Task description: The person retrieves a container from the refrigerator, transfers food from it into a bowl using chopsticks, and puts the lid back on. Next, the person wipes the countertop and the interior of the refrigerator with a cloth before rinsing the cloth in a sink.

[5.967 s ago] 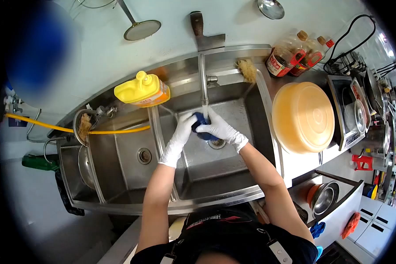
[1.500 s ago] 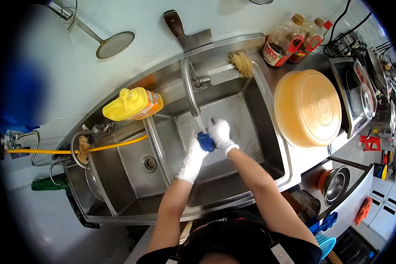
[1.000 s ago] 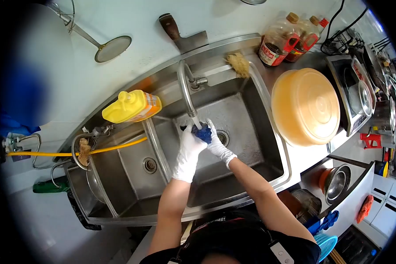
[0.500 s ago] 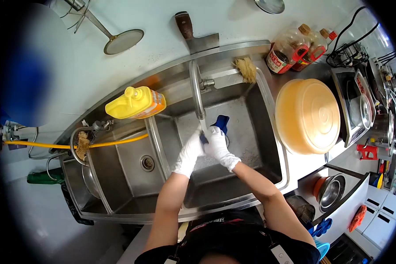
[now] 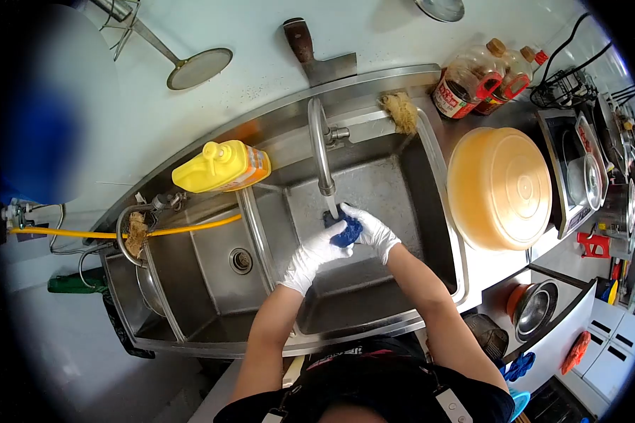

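Note:
Under the running faucet [image 5: 320,151] in the right basin, both my white-gloved hands grip a dark blue, crumpled cloth [image 5: 348,231]. My left hand [image 5: 323,252] closes on its lower left side. From the upper right, my right hand [image 5: 371,231] has its fingers bent over the cloth. A stream of water [image 5: 331,204] falls from the spout onto it. Parts of the cloth are hidden behind the gloves.
A yellow jug [image 5: 222,167] stands on the sink's back ledge, left of the faucet. A tan scrubber [image 5: 401,113] lies at the back right corner. An orange plastic basin [image 5: 501,189] sits right of the sink, near several bottles [image 5: 466,84]. A cleaver [image 5: 324,67] is behind the faucet.
The blue cloth, which hung down past my hands, is now bunched up between them. My right hand has shifted right and my left hand has turned more palm up.

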`<state>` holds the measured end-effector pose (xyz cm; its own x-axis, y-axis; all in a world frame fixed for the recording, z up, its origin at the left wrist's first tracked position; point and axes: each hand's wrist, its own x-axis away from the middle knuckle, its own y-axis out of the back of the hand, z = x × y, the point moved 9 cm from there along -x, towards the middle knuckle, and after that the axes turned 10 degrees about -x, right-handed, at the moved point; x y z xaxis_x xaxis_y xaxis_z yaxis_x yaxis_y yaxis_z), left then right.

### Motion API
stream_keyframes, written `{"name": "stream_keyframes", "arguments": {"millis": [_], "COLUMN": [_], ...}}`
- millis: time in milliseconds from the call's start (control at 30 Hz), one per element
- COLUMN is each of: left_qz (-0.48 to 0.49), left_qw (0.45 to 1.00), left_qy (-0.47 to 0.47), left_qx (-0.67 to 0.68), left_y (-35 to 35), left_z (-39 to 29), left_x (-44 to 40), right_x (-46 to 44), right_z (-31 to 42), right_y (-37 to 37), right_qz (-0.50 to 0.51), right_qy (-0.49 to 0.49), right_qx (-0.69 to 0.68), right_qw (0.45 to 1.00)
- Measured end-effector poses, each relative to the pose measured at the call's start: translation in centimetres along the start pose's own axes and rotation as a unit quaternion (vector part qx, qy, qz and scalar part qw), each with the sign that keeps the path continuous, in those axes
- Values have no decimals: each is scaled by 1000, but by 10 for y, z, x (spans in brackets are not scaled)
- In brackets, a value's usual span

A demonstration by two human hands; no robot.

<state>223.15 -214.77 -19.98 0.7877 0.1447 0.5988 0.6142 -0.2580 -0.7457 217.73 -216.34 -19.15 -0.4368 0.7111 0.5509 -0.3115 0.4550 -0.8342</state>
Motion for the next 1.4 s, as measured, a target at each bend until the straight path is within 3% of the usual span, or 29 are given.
{"name": "stream_keyframes", "arguments": {"millis": [100,200,233,333,400,500,600,633,733,833,900,933,967,1000,1033,1067,1100,1133,1167,1267,1400], "left_qz": [-35,15,28,34,-89,-284,-365,-414,-425,-451,-352,-284,-253,-187,-134,-79,3,21,39,52,30], "left_qw": [997,998,993,999,980,868,702,671,587,521,788,884,939,980,986,973,960,954,949,946,961], "left_qy": [23,-15,29,35,30,6,-177,-129,-33,-153,-124,-102,-68,-53,-49,-44,-28,-31,-32,-29,-58], "left_qx": [68,59,115,12,-175,-408,-585,-602,-689,-709,-490,-356,-222,-30,92,212,280,296,313,319,268], "left_y": [-18,-37,-40,-29,-11,-14,16,14,11,17,46,50,20,21,18,14,3,-2,-11,-20,-24], "left_z": [-1,-15,-6,1,-3,-31,-33,-34,-33,-31,-12,-1,-9,3,6,6,2,-4,-10,-15,-19], "left_x": [10,20,19,13,14,30,20,25,20,11,-6,-13,3,-6,-11,-16,-21,-22,-21,-25,-20], "right_x": [-6,3,1,-7,-12,-11,-16,-15,-15,-22,-37,-40,-32,-21,-37,20,40,49,50,26,8], "right_z": [2,21,24,26,26,23,29,34,36,36,29,27,32,70,101,129,145,155,163,166,176], "right_y": [-15,-51,-49,-36,-29,-32,-23,-24,-9,20,33,35,34,17,58,-31,-58,-85,-102,-121,-122], "right_qz": [63,83,74,6,-37,-114,-173,-193,-270,-327,-237,-191,-223,-215,-310,-308,-290,-270,-241,-122,-88], "right_qy": [14,73,85,98,110,123,180,204,183,203,165,144,83,230,236,431,536,572,546,483,413], "right_qx": [28,84,104,112,137,179,291,334,319,240,172,135,155,363,518,591,611,656,686,813,883], "right_qw": [998,990,988,989,984,969,924,900,890,891,942,961,959,877,762,609,504,412,416,300,203]}}
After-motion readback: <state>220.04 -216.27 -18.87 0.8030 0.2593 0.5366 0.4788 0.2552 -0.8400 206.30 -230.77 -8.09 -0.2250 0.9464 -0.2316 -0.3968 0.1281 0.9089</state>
